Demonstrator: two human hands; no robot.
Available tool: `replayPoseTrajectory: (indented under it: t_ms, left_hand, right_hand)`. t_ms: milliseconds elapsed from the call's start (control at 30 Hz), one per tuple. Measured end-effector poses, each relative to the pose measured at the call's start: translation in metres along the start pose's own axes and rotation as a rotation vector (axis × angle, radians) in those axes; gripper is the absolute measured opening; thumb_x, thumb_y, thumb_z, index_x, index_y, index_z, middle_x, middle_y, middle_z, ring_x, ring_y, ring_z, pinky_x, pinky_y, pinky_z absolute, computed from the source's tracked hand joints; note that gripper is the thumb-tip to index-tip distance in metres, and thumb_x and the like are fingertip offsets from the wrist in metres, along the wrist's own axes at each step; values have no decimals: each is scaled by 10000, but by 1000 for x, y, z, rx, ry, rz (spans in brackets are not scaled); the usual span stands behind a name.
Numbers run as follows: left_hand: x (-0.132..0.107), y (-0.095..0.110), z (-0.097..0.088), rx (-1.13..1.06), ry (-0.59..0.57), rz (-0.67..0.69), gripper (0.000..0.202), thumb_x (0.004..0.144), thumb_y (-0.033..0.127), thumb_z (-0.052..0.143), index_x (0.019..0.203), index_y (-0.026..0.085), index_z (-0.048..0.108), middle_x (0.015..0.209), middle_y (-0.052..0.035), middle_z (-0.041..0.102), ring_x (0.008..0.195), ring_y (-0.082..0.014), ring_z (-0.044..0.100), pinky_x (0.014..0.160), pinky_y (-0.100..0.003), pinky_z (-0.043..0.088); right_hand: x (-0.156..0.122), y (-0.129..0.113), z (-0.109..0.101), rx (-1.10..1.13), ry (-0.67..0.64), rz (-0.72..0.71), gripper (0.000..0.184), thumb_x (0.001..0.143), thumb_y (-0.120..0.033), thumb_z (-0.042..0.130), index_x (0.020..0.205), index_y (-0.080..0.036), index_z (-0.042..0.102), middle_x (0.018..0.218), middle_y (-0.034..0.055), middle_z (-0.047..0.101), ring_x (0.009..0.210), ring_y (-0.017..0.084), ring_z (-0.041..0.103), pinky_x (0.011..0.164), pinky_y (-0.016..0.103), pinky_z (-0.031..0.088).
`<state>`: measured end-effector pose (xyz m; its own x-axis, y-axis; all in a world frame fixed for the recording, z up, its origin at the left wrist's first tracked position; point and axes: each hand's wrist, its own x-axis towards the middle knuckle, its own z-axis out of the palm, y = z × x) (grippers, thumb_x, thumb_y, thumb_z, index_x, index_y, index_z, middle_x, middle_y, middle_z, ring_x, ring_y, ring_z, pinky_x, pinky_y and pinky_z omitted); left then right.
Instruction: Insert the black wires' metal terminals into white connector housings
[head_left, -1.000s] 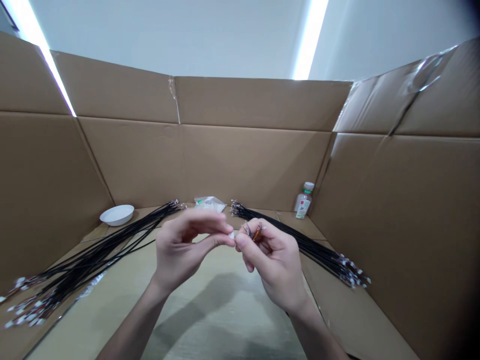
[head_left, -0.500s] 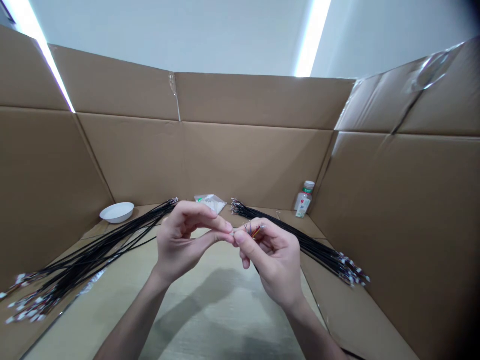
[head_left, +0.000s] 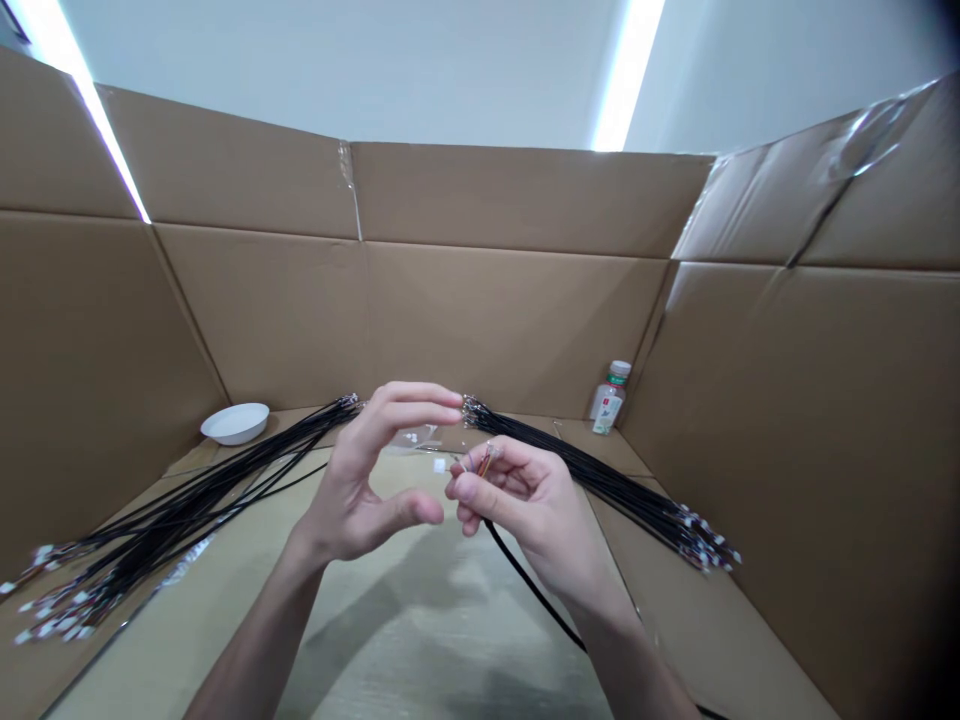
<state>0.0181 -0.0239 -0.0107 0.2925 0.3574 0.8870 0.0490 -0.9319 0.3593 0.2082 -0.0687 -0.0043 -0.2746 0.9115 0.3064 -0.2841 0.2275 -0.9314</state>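
Observation:
Between the thumb and fingers of my right hand [head_left: 517,490] is the end of a black cable [head_left: 529,580], its thin coloured wires [head_left: 486,462] fanned out near the fingertips. A small white connector [head_left: 439,466] sticks out to the left of those fingertips, seemingly on one or more of the wires. My left hand [head_left: 375,475] is open, thumb and fingers spread wide around the connector's left side without touching it. From the right hand the cable sags down and passes behind my right forearm.
A bundle of black cables with white connectors [head_left: 217,500] lies at left, another black cable bundle [head_left: 585,470] at right. A white bowl [head_left: 235,424] and a bottle [head_left: 609,398] stand at the back corners. A clear plastic bag [head_left: 416,438] lies behind my hands. Cardboard walls [head_left: 517,320] surround the table.
My left hand has let go of the small white connector and spread its fingers, which bares the connector. My right hand has shifted slightly left, still holding the cable end.

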Motion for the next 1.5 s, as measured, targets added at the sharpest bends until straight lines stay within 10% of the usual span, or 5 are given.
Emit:
replayPoseTrajectory:
  t_ms: [367,1500]
  left_hand:
    - [2,11,-3,266,-154,115,558,951,730,477,1192,314,760,1523,-77,555,1370,-326,483,1213,-486,318]
    - [5,-6,-7,57,-24,-69,703,1030,712,258,913,263,787,1319,-45,707,1379,-293,492,1193,-477,326]
  right_hand:
    - [3,12,2,41,-96,28,138,806,-267,852,805,-185,741,747,-20,703,611,95,635,619,235,539]
    - [5,11,1,73,52,-43,176,833,-276,844,842,-171,703,695,-30,661,603,74,627,599,181,565]
